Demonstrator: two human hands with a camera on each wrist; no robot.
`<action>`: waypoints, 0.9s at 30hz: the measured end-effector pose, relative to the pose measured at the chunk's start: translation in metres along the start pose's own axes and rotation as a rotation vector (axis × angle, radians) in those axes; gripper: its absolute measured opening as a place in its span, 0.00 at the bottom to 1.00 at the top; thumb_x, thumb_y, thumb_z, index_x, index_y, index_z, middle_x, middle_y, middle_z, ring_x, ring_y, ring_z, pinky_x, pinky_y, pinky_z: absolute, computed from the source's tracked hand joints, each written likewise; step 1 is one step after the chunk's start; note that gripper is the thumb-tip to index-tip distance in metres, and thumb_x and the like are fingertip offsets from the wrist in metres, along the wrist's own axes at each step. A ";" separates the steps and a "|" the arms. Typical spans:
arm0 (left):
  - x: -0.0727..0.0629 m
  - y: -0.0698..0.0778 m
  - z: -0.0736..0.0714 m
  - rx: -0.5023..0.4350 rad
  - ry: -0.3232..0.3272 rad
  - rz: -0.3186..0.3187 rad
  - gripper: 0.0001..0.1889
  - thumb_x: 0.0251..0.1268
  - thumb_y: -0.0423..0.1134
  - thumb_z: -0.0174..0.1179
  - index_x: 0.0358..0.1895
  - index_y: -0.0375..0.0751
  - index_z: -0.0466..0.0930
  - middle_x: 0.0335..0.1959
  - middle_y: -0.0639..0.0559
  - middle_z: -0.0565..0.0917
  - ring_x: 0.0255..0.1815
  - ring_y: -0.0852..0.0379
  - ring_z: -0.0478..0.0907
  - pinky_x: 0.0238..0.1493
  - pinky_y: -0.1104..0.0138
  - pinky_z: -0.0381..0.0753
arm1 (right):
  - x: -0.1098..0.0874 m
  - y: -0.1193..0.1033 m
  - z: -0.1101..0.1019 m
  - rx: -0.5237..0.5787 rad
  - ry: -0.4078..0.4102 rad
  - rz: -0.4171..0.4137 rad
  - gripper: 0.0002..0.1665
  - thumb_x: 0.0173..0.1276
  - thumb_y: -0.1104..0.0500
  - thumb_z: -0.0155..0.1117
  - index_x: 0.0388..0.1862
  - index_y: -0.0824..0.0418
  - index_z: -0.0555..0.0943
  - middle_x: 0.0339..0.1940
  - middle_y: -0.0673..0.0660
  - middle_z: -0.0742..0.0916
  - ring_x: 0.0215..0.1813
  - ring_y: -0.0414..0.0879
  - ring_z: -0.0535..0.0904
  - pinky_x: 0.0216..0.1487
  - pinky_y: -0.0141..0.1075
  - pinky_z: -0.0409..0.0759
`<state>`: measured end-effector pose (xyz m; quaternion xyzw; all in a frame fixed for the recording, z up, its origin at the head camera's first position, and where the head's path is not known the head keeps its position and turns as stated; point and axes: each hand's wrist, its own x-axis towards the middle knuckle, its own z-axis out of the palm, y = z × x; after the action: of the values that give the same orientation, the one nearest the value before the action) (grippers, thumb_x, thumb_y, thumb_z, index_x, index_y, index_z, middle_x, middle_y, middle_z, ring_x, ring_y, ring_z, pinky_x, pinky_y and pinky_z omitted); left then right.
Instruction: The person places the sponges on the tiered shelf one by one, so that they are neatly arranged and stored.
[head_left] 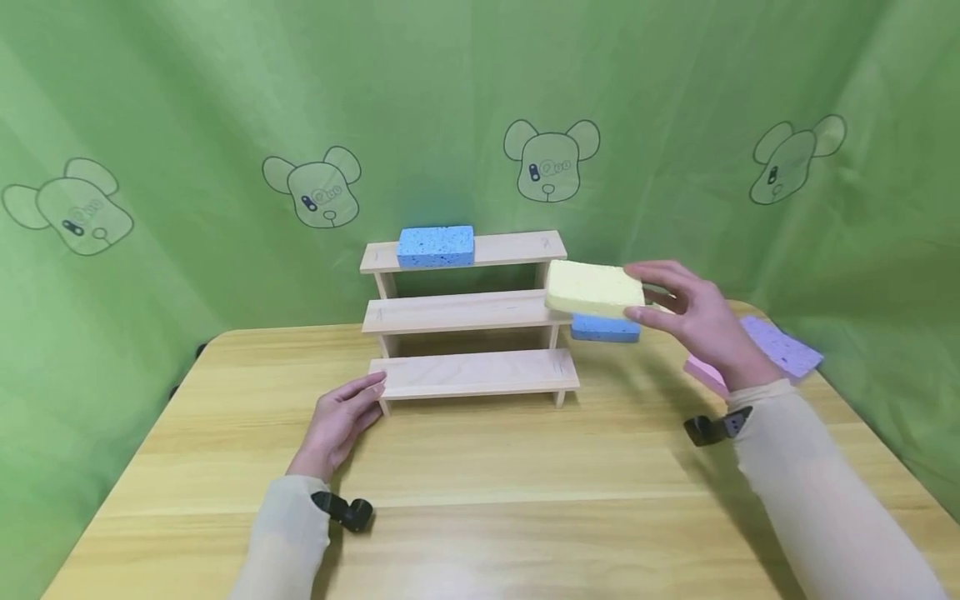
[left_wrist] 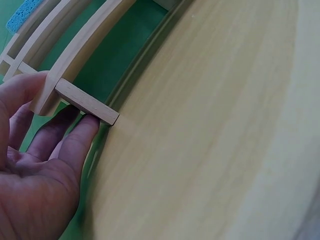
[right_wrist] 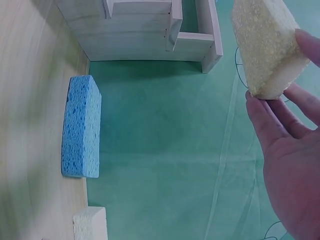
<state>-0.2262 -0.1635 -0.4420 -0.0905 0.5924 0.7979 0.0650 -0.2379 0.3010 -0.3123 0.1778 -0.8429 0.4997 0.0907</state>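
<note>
A three-step wooden shelf (head_left: pixel 472 375) stands on the table. My left hand (head_left: pixel 345 421) holds the left end of its lowest step, the thumb on top and the other fingers by the short leg (left_wrist: pixel 87 100). Up beside the right end of the middle step, my right hand (head_left: pixel 693 321) pinches a pale yellow sponge (head_left: pixel 592 286) by its right end, off the table. On the top step, left of its middle, lies a blue sponge (head_left: pixel 435 247). Another blue sponge (right_wrist: pixel 80 127) rests on the table to the shelf's right, partly hidden by the yellow one in the head view.
A purple sponge (head_left: pixel 783 346) and a pink sponge (head_left: pixel 707 375) lie at the table's right, partly behind my right forearm. A pale block (right_wrist: pixel 90 223) shows at the bottom of the right wrist view. Green curtain (head_left: pixel 450 100) hangs behind and around the table (head_left: pixel 480 533).
</note>
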 end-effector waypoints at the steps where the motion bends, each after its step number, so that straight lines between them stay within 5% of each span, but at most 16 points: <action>1: 0.000 0.000 0.000 -0.001 0.001 0.000 0.18 0.66 0.29 0.62 0.59 0.32 0.78 0.65 0.40 0.73 0.53 0.53 0.81 0.57 0.62 0.79 | 0.001 -0.001 0.000 -0.002 -0.001 0.002 0.34 0.65 0.61 0.71 0.69 0.60 0.72 0.66 0.53 0.73 0.65 0.56 0.70 0.63 0.29 0.72; 27: -0.001 0.000 -0.001 -0.012 -0.027 0.001 0.20 0.67 0.29 0.61 0.62 0.30 0.75 0.68 0.41 0.70 0.54 0.52 0.80 0.58 0.62 0.79 | 0.051 -0.013 0.019 0.084 -0.033 -0.062 0.34 0.65 0.65 0.70 0.70 0.65 0.71 0.69 0.57 0.71 0.70 0.54 0.67 0.69 0.36 0.67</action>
<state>-0.2252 -0.1649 -0.4418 -0.0798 0.5868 0.8026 0.0722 -0.2791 0.2679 -0.2940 0.2159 -0.8165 0.5286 0.0849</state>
